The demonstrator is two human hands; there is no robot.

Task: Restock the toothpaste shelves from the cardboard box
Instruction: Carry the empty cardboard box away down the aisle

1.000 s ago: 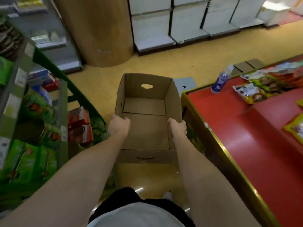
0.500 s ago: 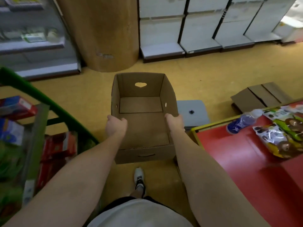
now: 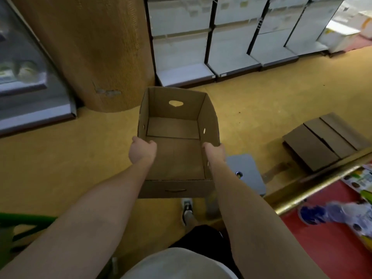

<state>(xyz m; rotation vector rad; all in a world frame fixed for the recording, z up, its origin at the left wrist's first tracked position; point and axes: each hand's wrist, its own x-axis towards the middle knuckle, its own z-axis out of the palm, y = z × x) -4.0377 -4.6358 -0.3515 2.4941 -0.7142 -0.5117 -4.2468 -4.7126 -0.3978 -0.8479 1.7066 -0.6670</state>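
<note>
Head view: cardboard box (image 3: 177, 158) held up off the floor (image 3: 60, 158), approx. centre of frame, open top toward camera. Box interior shows only bare cardboard base; handle cut-out in far wall, small holes in both side walls. Left hand (image 3: 142, 151) grips left side wall at rim, fingers curled over edge into box. Right hand (image 3: 216, 152) grips right side wall at rim, thumb inside, fingers outside. Hands are apart, one per side, both clamped on box. Forearms extended fwd. One shoe (image 3: 187, 210) visible on floor under box's near wall. Floor is yellow. Round tan pillar (image 3: 90, 47) stands beyond box, to its left. Row of white shelving units (image 3: 231, 47) runs along far side, to right of pillar; shelf boards visible look bare. Grey shelf unit (image 3: 24, 77) at far left, contents blurred, can't identify. Flattened cardboard (image 3: 322, 141) lies on floor right of box. Grey flat plate (image 3: 245, 174) on floor just beside box's right near corner. Red tabletop (image 3: 322, 248) w/ gold edge at lower right carries a blue-white plastic bottle (image 3: 330, 214) lying on its side near the edge, plus colourful packets (image 3: 360, 184) further right. Green bar (image 3: 26, 220) at lower left.
</note>
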